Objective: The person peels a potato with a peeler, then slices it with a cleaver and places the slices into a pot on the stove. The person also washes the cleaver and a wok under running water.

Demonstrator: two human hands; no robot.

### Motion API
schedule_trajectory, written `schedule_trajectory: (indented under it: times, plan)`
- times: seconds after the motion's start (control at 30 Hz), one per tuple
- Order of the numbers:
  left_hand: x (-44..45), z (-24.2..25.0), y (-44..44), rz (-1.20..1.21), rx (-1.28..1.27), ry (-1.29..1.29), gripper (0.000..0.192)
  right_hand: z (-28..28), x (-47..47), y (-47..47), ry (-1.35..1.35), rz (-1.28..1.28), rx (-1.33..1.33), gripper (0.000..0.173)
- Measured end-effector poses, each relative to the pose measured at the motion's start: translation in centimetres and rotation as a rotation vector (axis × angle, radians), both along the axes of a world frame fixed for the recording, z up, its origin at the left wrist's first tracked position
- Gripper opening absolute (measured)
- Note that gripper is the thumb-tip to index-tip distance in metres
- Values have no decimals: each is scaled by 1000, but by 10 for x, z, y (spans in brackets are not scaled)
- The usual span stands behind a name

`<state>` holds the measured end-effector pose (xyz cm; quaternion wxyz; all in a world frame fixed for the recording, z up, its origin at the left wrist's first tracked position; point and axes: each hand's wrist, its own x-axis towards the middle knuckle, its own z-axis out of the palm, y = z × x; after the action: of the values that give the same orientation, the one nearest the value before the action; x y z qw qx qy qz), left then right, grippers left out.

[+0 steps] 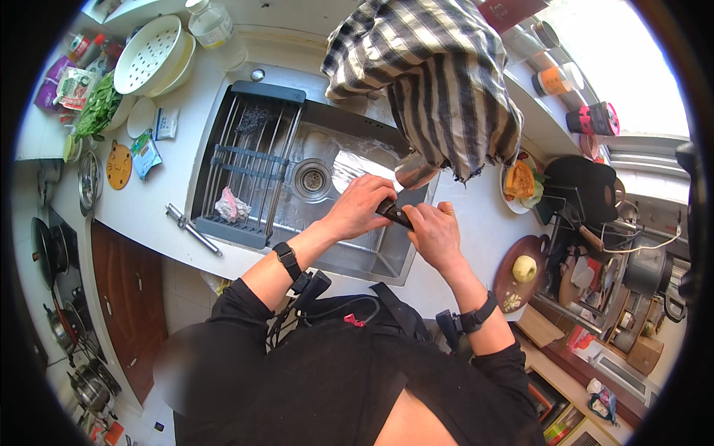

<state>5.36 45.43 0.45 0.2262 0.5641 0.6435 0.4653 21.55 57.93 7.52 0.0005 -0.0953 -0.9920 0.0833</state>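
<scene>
Over the sink's right part, my left hand [365, 207] and my right hand [438, 231] meet at a dark riveted handle [395, 213], which looks like that of a kitchen knife; no blade can be made out. My left fingers close around its upper left end, and my right fingers grip its lower right end. Just above them is a shiny metal cylindrical part [415, 170], partly under a black-and-cream striped cloth [446, 83]. Below lies the stainless steel sink [357, 261] with its round drain [312, 179].
A rack [251, 92] with a scouring pad and a pink-white cloth spans the sink's left side. A metal peeler [193, 229] lies on the front counter edge. On the right, a round board [505, 273] holds a peeled fruit [524, 268], near a plate of cut pumpkin [519, 179].
</scene>
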Motion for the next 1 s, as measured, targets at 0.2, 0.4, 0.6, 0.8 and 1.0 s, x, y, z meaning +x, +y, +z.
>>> schedule_trajectory:
  times: [0.2, 0.4, 0.6, 0.8, 1.0]
  plan:
    - [-4, 5, -1, -145, -118, 14, 46, -1, 2, -1, -1, 5, -4, 37]
    - [-5, 9, 1, -328, -89, 309, 82, 0, 1, -5, -6, 28, 7, 34]
    - [-37, -7, -8, -149, -322, 364, 94, 0, 1, -7, 36, 13, -1, 30]
    - [-19, -11, -15, -65, -308, 415, 97, -7, 0, -5, 58, 10, 35, 27]
    - [-15, -12, -20, 41, -354, 370, 87, -3, 7, -6, 19, -22, 15, 29]
